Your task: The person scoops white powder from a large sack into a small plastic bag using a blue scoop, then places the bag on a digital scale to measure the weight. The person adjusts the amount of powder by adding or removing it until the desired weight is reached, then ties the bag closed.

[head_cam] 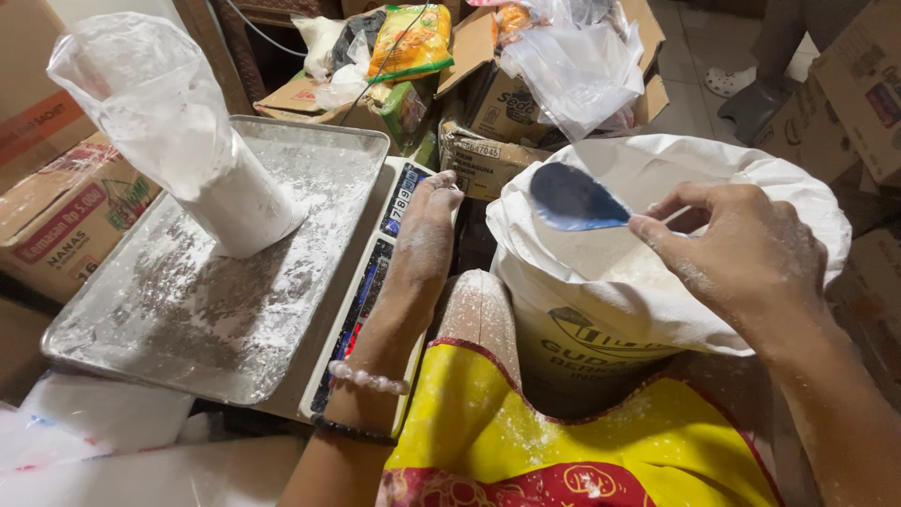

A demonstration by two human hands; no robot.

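Two floury hands: my right hand (741, 249) pinches a blue scoop (572, 199) over the white sack (601, 310); my left hand (427, 230) rests flat, holding nothing, on the scale (361, 291).

bare flour-dusted forearms, left hand (430, 218), pearl and dark bead bracelets (368, 378), yellow-and-red apron (563, 441)

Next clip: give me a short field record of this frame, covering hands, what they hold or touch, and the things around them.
left hand: left hand rests on the scale's keypad, floury
right hand: right hand pinches the blue scoop over the open white sack
on scale: metal tray dusted with powder, carrying a clear bag of white powder, upright
surroundings: cardboard boxes, snack packets
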